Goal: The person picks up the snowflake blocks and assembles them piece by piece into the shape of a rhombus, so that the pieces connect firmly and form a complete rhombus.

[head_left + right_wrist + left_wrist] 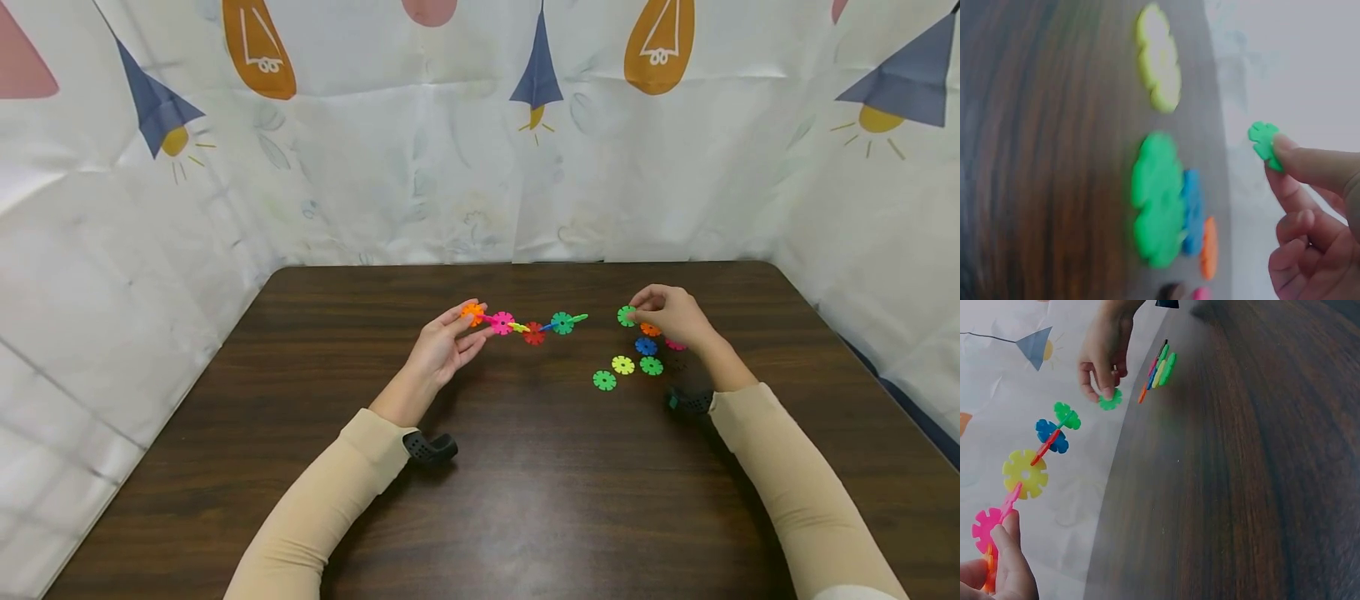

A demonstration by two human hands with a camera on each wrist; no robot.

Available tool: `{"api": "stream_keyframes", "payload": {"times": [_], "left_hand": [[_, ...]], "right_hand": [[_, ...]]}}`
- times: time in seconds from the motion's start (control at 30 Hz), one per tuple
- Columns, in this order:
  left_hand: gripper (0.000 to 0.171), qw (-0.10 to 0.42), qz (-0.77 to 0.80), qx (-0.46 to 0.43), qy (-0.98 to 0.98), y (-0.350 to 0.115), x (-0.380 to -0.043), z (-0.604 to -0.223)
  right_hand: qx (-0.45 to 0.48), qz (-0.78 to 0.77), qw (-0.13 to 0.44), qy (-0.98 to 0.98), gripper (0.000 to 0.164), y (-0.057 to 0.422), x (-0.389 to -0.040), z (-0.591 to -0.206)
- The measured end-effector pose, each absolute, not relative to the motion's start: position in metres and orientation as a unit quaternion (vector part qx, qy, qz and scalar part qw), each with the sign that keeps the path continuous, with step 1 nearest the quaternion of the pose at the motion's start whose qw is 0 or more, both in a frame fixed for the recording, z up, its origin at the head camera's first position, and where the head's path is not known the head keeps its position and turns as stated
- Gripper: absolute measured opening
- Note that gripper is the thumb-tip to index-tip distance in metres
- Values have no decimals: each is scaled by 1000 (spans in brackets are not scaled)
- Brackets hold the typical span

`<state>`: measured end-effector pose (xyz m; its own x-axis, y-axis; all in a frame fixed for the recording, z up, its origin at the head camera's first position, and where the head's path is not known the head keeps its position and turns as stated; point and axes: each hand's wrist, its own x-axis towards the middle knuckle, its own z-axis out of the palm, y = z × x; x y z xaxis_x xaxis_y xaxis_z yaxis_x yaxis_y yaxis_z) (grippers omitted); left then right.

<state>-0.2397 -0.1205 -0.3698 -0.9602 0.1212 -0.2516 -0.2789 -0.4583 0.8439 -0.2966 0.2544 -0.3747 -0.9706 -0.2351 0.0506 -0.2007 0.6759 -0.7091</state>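
My left hand (pixel 442 348) pinches the orange end disc (pixel 472 313) of a chain of notched plastic discs. From there the chain runs right through pink discs (pixel 502 323), a yellow disc (pixel 1025 474), red (pixel 534 333) and blue ones, to green discs (pixel 562 323) at its free end. Between thumb and index finger, my right hand (pixel 675 315) pinches a single green notched disc (pixel 1264 145), held up above the table and apart from the chain. In the left wrist view, that disc (pixel 1110 399) shows beyond the chain's green end.
Under and in front of my right hand lie several loose discs: orange (pixel 651 330), blue (pixel 646 346), yellow (pixel 622 365), green (pixel 651 366), another green (pixel 604 381) and a partly covered pink (pixel 676 343). The brown wooden table (pixel 525 500) ends at a printed curtain (pixel 480 183).
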Motion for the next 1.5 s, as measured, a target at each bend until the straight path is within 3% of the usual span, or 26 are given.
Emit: {"api": "stream_keyframes", "payload": {"times": [0.6,1.5], "left_hand": [[41,123,843,-67,519,-107,-234,-369],[39,142,830,-50,536,-93,-230,-368]], "right_hand": [[-174,-468,-72,864,23,215,-278,-347],[-234,-520,-88,817,17,151,-271,-339]]}}
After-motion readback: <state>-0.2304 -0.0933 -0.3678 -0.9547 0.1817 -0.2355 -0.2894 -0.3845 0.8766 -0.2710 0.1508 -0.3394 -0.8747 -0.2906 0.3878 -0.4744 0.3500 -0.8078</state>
